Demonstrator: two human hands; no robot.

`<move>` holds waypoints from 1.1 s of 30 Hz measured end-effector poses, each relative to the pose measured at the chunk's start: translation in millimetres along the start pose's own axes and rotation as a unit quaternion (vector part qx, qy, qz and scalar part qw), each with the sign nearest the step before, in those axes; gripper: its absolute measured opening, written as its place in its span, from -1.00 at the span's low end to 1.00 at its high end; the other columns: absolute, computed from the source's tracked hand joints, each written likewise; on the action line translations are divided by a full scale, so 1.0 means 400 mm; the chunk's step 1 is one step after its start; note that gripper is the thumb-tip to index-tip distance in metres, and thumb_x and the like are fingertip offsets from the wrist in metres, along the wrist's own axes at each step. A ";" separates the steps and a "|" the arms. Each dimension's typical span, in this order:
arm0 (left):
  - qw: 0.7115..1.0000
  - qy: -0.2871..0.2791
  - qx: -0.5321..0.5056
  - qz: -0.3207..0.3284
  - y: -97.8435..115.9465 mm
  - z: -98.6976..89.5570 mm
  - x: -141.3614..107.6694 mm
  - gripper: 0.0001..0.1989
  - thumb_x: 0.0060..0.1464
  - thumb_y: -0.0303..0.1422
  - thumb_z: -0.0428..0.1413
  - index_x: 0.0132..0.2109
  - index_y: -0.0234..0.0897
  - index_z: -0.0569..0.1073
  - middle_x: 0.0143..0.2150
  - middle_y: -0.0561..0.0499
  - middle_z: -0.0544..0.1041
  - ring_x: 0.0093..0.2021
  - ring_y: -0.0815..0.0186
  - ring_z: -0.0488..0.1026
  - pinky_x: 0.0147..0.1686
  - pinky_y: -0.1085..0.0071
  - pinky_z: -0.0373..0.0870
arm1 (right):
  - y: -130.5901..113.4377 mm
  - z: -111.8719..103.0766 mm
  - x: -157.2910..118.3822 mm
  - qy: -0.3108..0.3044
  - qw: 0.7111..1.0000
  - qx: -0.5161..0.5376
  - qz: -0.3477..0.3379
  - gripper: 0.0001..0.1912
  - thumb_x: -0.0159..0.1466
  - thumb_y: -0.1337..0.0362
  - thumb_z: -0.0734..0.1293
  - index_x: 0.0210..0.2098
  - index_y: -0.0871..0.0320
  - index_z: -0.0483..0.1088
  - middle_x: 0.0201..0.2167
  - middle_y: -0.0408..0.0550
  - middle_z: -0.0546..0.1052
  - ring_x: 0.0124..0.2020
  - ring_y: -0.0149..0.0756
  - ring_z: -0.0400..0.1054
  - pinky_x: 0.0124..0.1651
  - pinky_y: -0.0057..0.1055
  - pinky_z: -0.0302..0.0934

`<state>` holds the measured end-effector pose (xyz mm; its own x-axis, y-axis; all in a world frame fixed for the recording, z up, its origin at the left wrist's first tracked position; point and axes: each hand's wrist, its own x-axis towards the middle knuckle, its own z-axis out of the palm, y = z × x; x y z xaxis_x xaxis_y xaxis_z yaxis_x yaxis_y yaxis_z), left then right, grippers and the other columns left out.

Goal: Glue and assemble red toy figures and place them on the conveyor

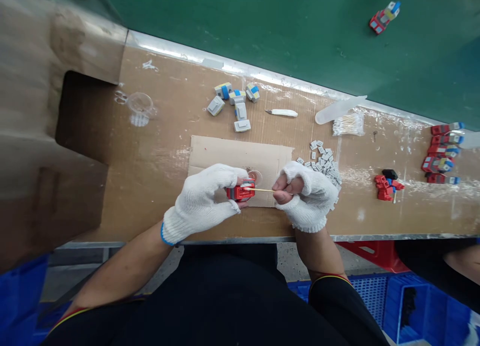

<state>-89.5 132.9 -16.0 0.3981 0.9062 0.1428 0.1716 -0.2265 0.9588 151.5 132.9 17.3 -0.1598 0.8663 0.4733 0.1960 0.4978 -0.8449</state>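
Note:
My left hand (pixel 206 198), in a white fingerless glove, grips a small red toy vehicle cab (pixel 241 191) between thumb and fingers. A cotton swab (pixel 264 190) is pinched in my gloved right hand (pixel 305 193), its tip touching the cab. Under both hands lies a flat cardboard piece (pixel 210 153). A small clear cup (pixel 255 177) sits on it just behind the cab, partly covered by my left hand. Close to my right hand is a pile of small grey parts (pixel 326 161), some of it hidden by the glove.
Several grey-and-blue toy blocks (pixel 240 111) and a white-handled knife (pixel 283 113) lie beyond the cardboard. Farther right are a bag of cotton swabs (pixel 348 124), red parts (pixel 384 188) and a row of toy vehicles (pixel 438 151). Another toy vehicle (pixel 382 20) rests on the green surface (pixel 262 31).

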 end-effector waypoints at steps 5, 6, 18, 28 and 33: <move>1.000 0.005 0.005 0.026 -0.006 0.003 -0.004 -0.76 0.17 -0.45 0.49 -0.03 -0.08 0.78 0.07 -0.08 0.88 -0.02 0.01 0.87 0.04 0.13 0.90 | -0.002 0.003 0.000 -0.007 1.000 -0.017 -0.002 -0.47 0.52 0.24 0.60 -0.50 0.02 0.32 -0.59 -0.24 0.53 -0.62 -0.39 0.40 -0.60 -0.42 0.21; 1.000 0.006 0.005 0.029 -0.008 0.004 -0.004 -0.76 0.17 -0.45 0.49 -0.03 -0.08 0.77 0.07 -0.08 0.88 -0.02 0.01 0.87 0.04 0.12 0.90 | -0.002 0.003 0.000 -0.008 1.000 -0.025 0.000 -0.45 0.52 0.21 0.60 -0.50 0.02 0.32 -0.59 -0.23 0.51 -0.62 -0.38 0.39 -0.60 -0.41 0.20; 1.000 0.004 0.000 0.028 -0.005 0.003 -0.002 -0.75 0.19 -0.42 0.54 -0.03 -0.04 0.77 0.07 -0.11 0.88 0.03 -0.06 0.88 0.12 0.01 0.91 | 0.006 -0.015 -0.004 -0.007 0.999 -0.033 -0.016 -0.53 0.46 0.35 0.61 -0.47 0.01 0.37 -0.54 -0.22 0.59 -0.59 -0.34 0.45 -0.52 -0.36 0.37; 0.999 0.017 0.000 0.050 -0.007 0.005 -0.006 -0.75 0.22 -0.43 0.52 -0.02 -0.03 0.74 0.07 -0.11 0.88 0.03 -0.05 0.88 0.08 0.01 0.92 | 0.001 -0.020 -0.005 0.009 0.999 -0.043 -0.007 -0.47 0.48 0.20 0.64 -0.50 0.01 0.36 -0.55 -0.24 0.55 -0.60 -0.38 0.41 -0.52 -0.36 0.33; 0.999 0.009 -0.006 0.031 -0.007 0.007 -0.003 -0.77 0.17 -0.41 0.55 -0.07 -0.04 0.76 0.05 -0.11 0.88 0.01 -0.07 0.88 0.09 -0.02 0.93 | 0.000 -0.016 -0.005 0.003 0.999 -0.038 -0.006 -0.48 0.47 0.25 0.64 -0.51 0.02 0.38 -0.56 -0.23 0.56 -0.61 -0.38 0.40 -0.52 -0.36 0.35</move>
<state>-87.9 131.4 -19.4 0.3913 0.8969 0.2059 0.1357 -0.2775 0.9511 157.9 131.3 17.8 -0.1575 0.8602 0.4850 0.2666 0.5099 -0.8179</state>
